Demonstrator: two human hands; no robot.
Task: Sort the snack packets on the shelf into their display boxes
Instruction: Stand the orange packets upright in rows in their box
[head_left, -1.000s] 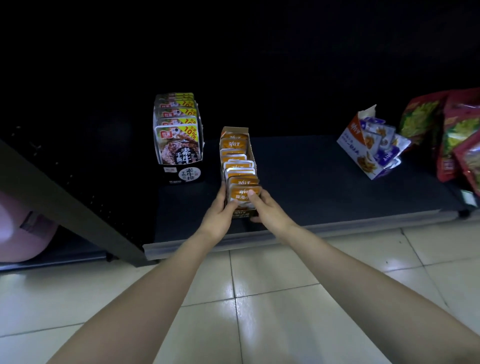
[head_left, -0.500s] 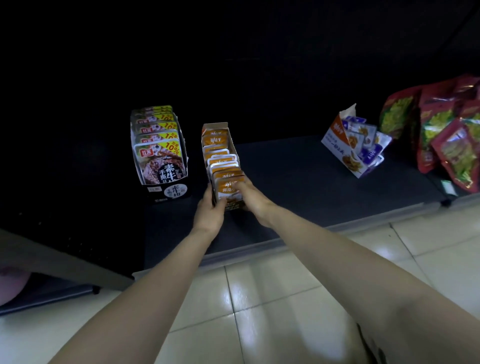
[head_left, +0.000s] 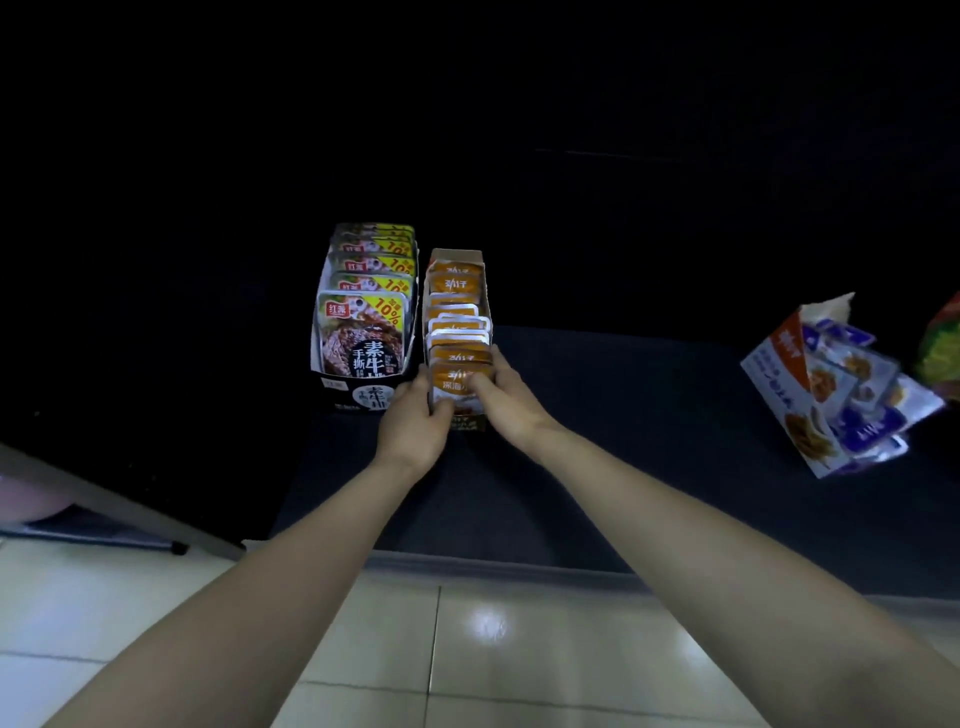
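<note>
A narrow orange display box (head_left: 474, 257) stands on the dark shelf (head_left: 623, 415), filled with a row of orange snack packets (head_left: 453, 283). My left hand (head_left: 413, 423) grips the box's front left side. My right hand (head_left: 501, 397) holds the front right, thumb lying across the front orange packet (head_left: 450, 382). Right beside it on the left stands a black display box (head_left: 363, 397) of beef-style packets (head_left: 361, 332). At the far right a white and orange box (head_left: 789, 395) lies tipped, with blue packets (head_left: 862, 415) spilling out of it.
Red and green snack bags (head_left: 943, 353) show at the right edge. The shelf's front lip (head_left: 519, 569) runs above a pale tiled floor (head_left: 467, 649). A grey shelf edge (head_left: 104, 499) slants at the lower left. The shelf's back is dark.
The orange box, held by both hands, now stands close against the black box on its left, where a gap showed before. The view has shifted.
</note>
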